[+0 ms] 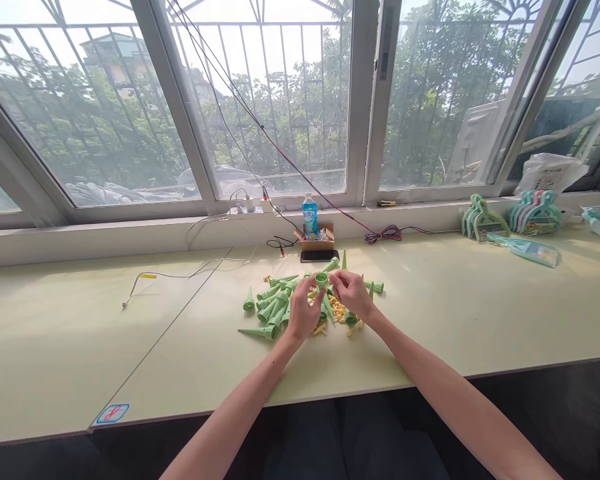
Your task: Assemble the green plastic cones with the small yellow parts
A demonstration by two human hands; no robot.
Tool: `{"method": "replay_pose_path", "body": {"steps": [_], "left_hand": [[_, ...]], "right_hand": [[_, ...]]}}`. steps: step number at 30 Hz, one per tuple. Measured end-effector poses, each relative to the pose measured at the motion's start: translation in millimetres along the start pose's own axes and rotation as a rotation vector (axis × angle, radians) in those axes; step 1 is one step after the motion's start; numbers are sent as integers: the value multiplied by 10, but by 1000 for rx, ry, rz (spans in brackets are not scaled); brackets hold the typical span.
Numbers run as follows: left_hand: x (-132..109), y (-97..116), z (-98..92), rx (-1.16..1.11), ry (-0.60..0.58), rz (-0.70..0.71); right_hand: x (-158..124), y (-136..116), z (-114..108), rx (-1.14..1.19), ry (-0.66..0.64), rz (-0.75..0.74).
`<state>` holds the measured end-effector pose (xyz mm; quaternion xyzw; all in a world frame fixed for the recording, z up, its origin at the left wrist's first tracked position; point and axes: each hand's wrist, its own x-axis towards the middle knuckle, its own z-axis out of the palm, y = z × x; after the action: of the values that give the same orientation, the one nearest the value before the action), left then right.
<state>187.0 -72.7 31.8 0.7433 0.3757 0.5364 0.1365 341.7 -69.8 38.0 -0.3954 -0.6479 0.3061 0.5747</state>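
My left hand [305, 312] and my right hand [351, 293] meet over the middle of the pale green table [455, 313]. Together they pinch a green cone-shaped plastic spike [322, 281], its round open cup end turned toward me. Both hands have their fingers closed on it. Under and left of the hands lies a heap of several more green spikes [273, 308]. A small pile of yellow plastic bits [337, 310] sits just below my right hand.
A blue-labelled bottle [309, 216] stands in a small cardboard box [316, 241] by the window, a dark phone [319, 256] in front. Cables [385, 233] trail along the sill. Teal hangers [535, 212] and packaged items [530, 249] lie at the far right.
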Motion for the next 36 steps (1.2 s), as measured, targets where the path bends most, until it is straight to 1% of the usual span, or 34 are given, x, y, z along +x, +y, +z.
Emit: {"method": "replay_pose_path", "body": {"steps": [4,7,9,12,15,18,24,28,36], "left_hand": [[9,33,4,-24,27,-28],[21,60,-4,-44,55,-103],[29,74,-11,-40,59,-158],[36,90,-23,-81,31,-217],[33,100,-37,-133,3,-248],[27,106,-50,-143,-14,-275],[36,116,-59,-179,-36,-280],[49,106,-53,-155,-49,-285],[62,61,-46,-134,-33,-235]], "right_hand": [[13,-8,0,24,55,20],[19,-15,-11,32,107,18],[13,-20,-17,17,114,0],[-11,-33,-17,-34,71,-38],[-42,-54,-8,-74,7,-72],[-62,-75,-4,-82,-27,-95],[-57,-88,-10,-83,-45,-98],[-45,-71,-10,-73,-32,-94],[-36,-59,-24,-104,-18,-77]]}}
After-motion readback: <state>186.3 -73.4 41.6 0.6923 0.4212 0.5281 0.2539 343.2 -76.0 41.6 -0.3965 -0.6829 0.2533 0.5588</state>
